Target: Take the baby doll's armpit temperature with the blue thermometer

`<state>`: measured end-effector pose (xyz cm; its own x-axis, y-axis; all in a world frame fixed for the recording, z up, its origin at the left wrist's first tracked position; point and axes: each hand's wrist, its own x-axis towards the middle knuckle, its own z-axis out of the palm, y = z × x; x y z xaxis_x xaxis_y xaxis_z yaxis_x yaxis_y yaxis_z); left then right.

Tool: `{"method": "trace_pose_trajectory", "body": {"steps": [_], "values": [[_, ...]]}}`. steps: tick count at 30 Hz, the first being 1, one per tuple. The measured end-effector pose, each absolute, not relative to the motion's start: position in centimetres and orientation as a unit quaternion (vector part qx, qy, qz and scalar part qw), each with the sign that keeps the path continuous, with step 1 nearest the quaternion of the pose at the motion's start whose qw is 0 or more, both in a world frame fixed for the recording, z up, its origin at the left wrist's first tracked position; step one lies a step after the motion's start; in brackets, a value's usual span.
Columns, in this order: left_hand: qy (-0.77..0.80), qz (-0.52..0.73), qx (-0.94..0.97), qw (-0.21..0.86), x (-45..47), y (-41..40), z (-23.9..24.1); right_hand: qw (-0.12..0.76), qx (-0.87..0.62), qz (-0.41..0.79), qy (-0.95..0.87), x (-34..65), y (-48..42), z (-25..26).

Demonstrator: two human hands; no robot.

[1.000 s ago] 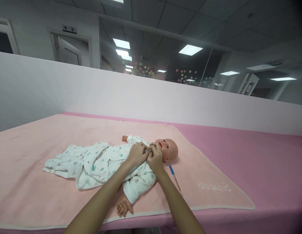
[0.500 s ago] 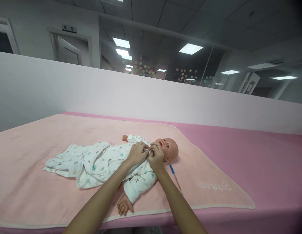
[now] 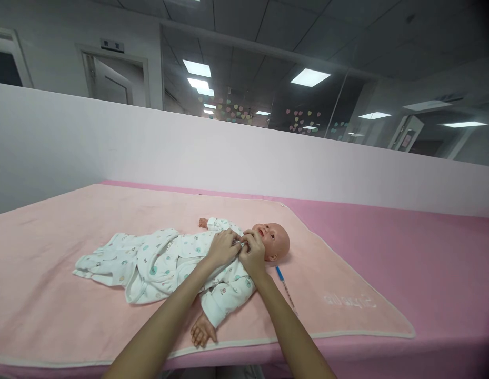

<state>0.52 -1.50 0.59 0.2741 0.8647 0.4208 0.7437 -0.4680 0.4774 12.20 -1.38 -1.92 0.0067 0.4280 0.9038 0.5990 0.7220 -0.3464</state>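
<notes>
A bald baby doll [image 3: 276, 239] lies on its back, its head to the right, dressed in a white romper [image 3: 159, 266] with small printed patterns. Over the chest, just below the neck, my left hand [image 3: 223, 247] has its fingers bent and pinched at the front of the romper. Close beside it, under the doll's chin, my right hand [image 3: 252, 250] pinches the same white cloth near the collar. A small white bit shows between the fingertips; its exact form is hidden. Right of my right wrist lies a thin thermometer-like stick [image 3: 284, 284] with a blue end.
Under the doll a peach blanket [image 3: 347, 273] with pale edging is spread over a pink table cover [image 3: 433, 263]. A low white partition [image 3: 244, 158] rises behind the table. The doll's near hand [image 3: 203, 331] lies close to the front edge.
Both hands stay at the romper's neckline with only slight finger movement. The whole view has shifted very slightly; the doll and the stick stay in place.
</notes>
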Motion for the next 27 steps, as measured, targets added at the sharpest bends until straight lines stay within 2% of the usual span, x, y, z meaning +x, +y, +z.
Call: {"method": "trace_pose_trajectory", "body": {"steps": [12,27], "values": [[0.514,0.283,0.808,0.052,0.66,-1.36,0.5,0.58,-0.378,-0.044,-0.72,12.3,-1.22,-1.98],[0.515,0.279,0.807,0.08,0.48,-0.98,0.24,0.596,-0.357,-0.032,-0.719,12.38,-1.91,-1.66]]}}
